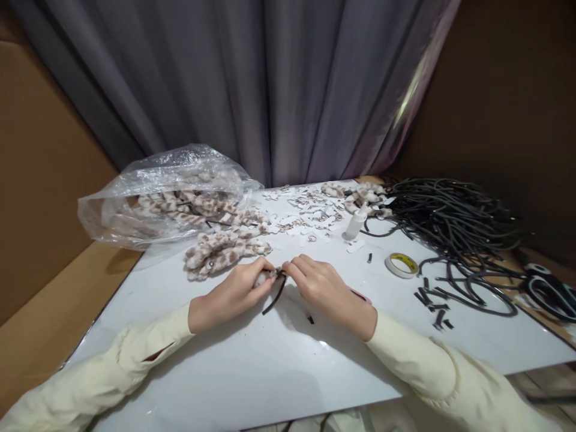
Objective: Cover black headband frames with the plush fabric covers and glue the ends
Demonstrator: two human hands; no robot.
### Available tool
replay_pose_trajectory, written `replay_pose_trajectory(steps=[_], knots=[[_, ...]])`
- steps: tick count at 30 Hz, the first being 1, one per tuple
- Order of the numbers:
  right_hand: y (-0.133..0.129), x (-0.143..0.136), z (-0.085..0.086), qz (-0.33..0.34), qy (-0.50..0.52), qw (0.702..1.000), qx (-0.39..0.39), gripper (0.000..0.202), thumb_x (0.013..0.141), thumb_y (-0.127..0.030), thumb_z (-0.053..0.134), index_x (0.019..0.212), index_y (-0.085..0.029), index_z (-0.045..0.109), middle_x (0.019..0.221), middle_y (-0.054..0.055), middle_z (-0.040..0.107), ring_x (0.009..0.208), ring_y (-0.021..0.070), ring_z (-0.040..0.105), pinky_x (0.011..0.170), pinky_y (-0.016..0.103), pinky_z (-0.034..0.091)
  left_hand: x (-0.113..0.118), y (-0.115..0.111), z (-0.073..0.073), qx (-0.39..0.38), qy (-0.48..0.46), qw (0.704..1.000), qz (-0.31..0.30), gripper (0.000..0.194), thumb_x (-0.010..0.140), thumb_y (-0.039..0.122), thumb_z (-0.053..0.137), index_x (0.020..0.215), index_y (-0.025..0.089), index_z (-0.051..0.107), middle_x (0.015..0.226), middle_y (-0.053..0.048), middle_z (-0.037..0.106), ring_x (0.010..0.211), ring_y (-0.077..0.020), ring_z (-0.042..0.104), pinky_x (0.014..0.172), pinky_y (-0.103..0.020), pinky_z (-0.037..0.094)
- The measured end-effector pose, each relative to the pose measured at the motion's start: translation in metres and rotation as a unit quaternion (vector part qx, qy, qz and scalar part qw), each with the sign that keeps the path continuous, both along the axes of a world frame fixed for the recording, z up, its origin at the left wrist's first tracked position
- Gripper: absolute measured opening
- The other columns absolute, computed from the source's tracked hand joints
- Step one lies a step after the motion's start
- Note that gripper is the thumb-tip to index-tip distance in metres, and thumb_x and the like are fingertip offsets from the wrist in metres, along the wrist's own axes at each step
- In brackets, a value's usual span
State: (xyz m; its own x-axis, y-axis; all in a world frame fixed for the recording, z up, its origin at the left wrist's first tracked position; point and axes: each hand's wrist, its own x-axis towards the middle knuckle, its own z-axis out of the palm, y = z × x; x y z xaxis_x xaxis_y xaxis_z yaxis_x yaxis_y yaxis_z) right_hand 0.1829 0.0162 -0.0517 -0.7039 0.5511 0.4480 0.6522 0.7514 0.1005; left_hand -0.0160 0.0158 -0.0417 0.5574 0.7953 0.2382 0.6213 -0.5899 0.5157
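Observation:
My left hand (245,288) is closed around the end of a furry fabric piece (265,276), its thumb and forefinger pinching near the tip. Facing it, my right hand (315,285) has its fingers pressed together on a thin black strip (275,298). The strip's loose end hangs down between the hands, over the white table. What lies under the right fingertips is partly hidden. Just behind the left hand rests a pile of spotted white-and-brown furry pieces (216,255).
A clear plastic bag (166,168) with more furry pieces stands back left. Small metal rings and paper bits (315,210) lie mid-back. At right are a white bottle (355,223), a tape roll (402,265), a heap of black cords (450,213), cut cord bits (438,318) and scissors (549,294).

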Motion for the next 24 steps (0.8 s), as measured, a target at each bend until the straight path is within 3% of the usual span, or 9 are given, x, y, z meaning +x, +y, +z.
replay_pose_trajectory(steps=[9, 16, 24], knots=[[0.006, 0.003, 0.000, 0.010, -0.016, 0.998, -0.066, 0.007, 0.085, -0.011, 0.049, 0.085, -0.014, 0.056, 0.080, 0.006, 0.056, 0.072, 0.0175, 0.047, 0.057, 0.028, 0.032, 0.002, -0.001, 0.006, -0.073, -0.023, 0.996, -0.054, 0.015, 0.084, 0.024, 0.046, 0.095, 0.018, 0.054, 0.068, 0.002, 0.057, 0.053, -0.0096, 0.047, 0.054, -0.020, 0.037], [0.009, 0.001, -0.004, 0.019, 0.027, 0.989, -0.145, 0.013, 0.084, -0.007, 0.050, 0.082, -0.015, 0.060, 0.077, 0.003, 0.057, 0.072, 0.0145, 0.048, 0.059, 0.025, 0.033, 0.002, -0.002, 0.005, -0.132, -0.043, 0.988, -0.068, 0.015, 0.083, 0.027, 0.050, 0.092, 0.018, 0.057, 0.062, 0.005, 0.051, 0.049, -0.0075, 0.038, 0.048, -0.019, 0.031], [0.016, 0.003, -0.010, 0.065, 0.108, 0.972, -0.197, 0.022, 0.083, -0.006, 0.049, 0.093, -0.017, 0.064, 0.077, 0.003, 0.057, 0.075, 0.0138, 0.051, 0.064, 0.022, 0.038, 0.003, -0.003, 0.008, -0.138, -0.079, 0.985, -0.068, 0.022, 0.085, 0.027, 0.048, 0.105, 0.020, 0.052, 0.075, 0.001, 0.061, 0.056, -0.0101, 0.048, 0.052, -0.020, 0.036]])
